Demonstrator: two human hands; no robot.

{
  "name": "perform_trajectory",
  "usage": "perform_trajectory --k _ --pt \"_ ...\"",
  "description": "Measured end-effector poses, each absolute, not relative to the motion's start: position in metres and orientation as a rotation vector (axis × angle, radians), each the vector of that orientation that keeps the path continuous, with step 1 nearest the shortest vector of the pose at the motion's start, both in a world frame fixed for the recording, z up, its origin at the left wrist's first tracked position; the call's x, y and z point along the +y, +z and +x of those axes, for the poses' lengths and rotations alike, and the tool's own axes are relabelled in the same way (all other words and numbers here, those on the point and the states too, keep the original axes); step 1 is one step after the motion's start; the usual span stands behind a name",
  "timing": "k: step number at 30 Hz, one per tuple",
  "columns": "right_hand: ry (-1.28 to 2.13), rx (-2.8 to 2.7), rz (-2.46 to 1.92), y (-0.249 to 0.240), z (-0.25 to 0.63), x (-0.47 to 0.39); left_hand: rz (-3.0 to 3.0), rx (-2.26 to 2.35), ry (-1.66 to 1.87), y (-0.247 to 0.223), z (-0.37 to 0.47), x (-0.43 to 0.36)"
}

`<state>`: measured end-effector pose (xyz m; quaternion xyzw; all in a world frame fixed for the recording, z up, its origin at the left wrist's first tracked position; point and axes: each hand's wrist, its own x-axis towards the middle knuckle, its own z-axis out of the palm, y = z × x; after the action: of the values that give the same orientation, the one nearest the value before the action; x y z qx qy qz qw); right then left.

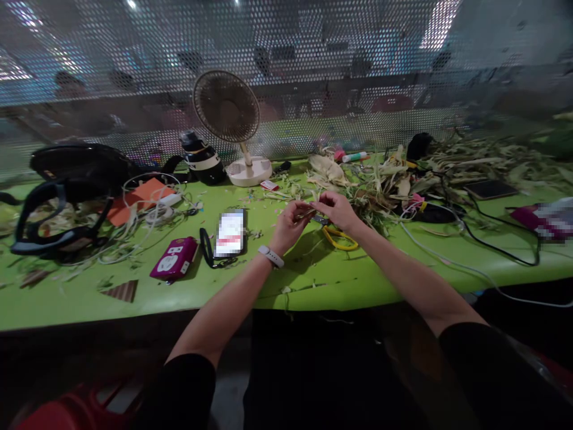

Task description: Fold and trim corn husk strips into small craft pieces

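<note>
My left hand [292, 226], with a pale band on its wrist, and my right hand [338, 210] meet fingertip to fingertip above the green table [308, 280]. The fingers of both are closed in a pinch. Whatever lies between them is too small and too covered to name. Just under my right hand rest scissors with yellow handles [341, 239], their blades partly hidden by the hand. Beyond and to the right of my hands spreads a heap of dry, pale husk-like leaves [389, 185].
A phone [230, 233], a purple case [174, 259] and an orange sheet [134, 200] lie to the left. Behind them stand a small fan [227, 106] and a dark bottle [203, 160]. Cables [501, 251] cross the right side. A perforated screen [313, 77] closes off the back.
</note>
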<state>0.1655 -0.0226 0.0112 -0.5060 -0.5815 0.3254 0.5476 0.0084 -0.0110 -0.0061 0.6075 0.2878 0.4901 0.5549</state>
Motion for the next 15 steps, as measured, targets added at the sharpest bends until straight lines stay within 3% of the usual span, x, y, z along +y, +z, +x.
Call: perform_trajectory --k 9,15 --pt "0.95 -1.208 -1.11 0.019 0.162 -0.029 1.223 0.661 0.925 0.001 0.002 -0.014" --pt "1.243 -1.033 -1.049 0.018 0.156 -0.034 1.26 0.646 0.839 0.0 0.003 -0.015"
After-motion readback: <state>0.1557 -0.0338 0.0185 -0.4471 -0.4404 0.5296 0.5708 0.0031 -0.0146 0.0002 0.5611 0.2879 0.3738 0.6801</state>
